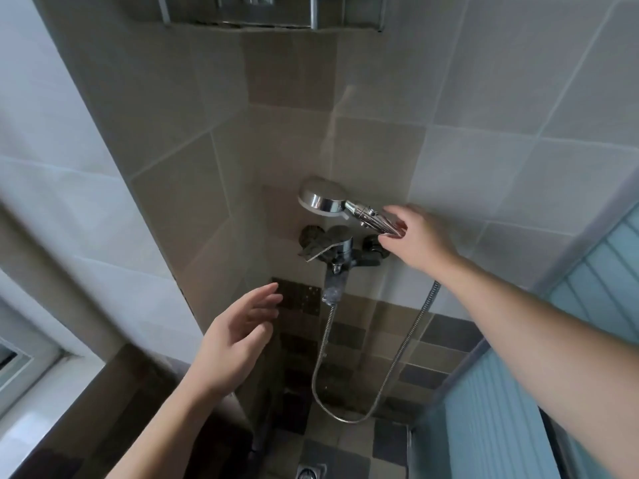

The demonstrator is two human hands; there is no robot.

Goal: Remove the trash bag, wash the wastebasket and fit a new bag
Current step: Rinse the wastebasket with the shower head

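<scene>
No brand, label or writing can be read on anything in view. Far left of both hands run pale wall tiles (52, 188) and a window frame (20, 364) low in the corner. The left hand (235, 344) is held in the air with fingers relaxed and spread, holding nothing. Just up and right of its fingertips sits the chrome mixer tap (340, 255), with a metal hose (397, 361) looping down from it toward a floor drain (308, 471). Above the tap hangs the shower head (323, 199), its handle reaching right. The right hand (416, 236) is spread wide at that handle, thumb under it, not closed round it. Right of this arm stands ribbed blue glass (501, 426). The wastebasket is nowhere in view.
</scene>
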